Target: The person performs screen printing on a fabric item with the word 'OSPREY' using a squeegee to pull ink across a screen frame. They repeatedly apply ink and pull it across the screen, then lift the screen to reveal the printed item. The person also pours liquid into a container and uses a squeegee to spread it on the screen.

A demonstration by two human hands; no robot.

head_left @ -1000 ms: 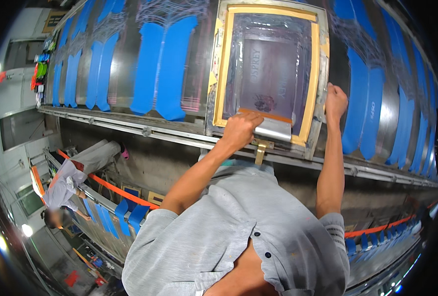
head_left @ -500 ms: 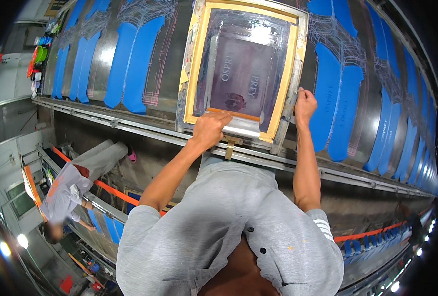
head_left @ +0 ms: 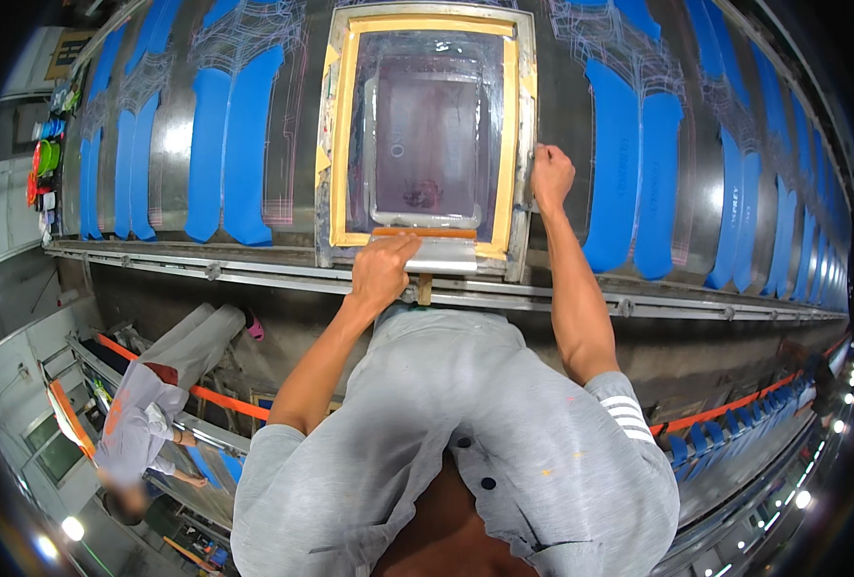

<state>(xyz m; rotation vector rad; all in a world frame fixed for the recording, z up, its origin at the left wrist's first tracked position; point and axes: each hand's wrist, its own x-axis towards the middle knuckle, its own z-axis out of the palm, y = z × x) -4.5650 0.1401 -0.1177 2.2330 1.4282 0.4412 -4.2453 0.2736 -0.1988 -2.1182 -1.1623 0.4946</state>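
A screen printing frame [head_left: 527, 125], edged with yellow tape, lies on the long dark table in front of me. My left hand [head_left: 381, 274] is closed on a squeegee [head_left: 446, 256] with a silver metal holder and an orange blade. The squeegee lies across the near end of the frame, its blade at the near edge of the mesh [head_left: 427, 144]. A dark ink patch [head_left: 423, 193] shows on the mesh just beyond it. On the frame's right side, my right hand [head_left: 553, 177] is closed around the outer edge, its fingertips partly hidden.
Blue cut fabric pieces [head_left: 609, 173] lie in pairs along the table, some to the right with printed lettering. A metal rail [head_left: 283, 272] runs along the near table edge. Behind to the left, another person [head_left: 138, 413] stands by a second table with an orange rail [head_left: 230, 402].
The squeegee in my left hand has come nearer, onto the frame's near edge. Less lettering shows through the mesh. My right hand stays at the frame's side; the whole view has shifted slightly.
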